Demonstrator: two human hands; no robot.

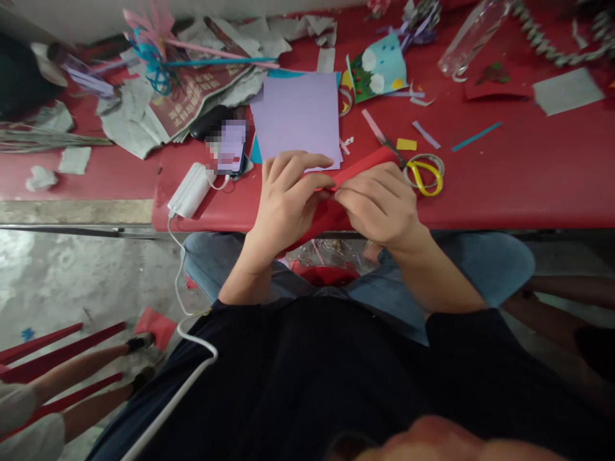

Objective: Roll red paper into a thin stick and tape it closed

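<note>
A sheet of red paper [368, 162], folded or rolled along its length, is held between both hands near the table's front edge. My left hand [291, 198] pinches it with thumb and index finger, the other fingers raised. From the right, my right hand [382, 202] has closed on the same paper, its fingertips almost meeting the left ones. Part of the paper hangs below the hands, and my palms hide some of it. Scissors with yellow handles [427, 179] lie just right of my right hand. Purple paper sheets [302, 115] lie beyond my left hand.
On the red table [528, 186] are a phone [233, 144], a white power bank [189, 191] with a cable running over my lap, a yellow slip [406, 145], a painted card [379, 67] and a plastic bottle [473, 38]. Crumpled newspaper [192, 96] lies at the back left.
</note>
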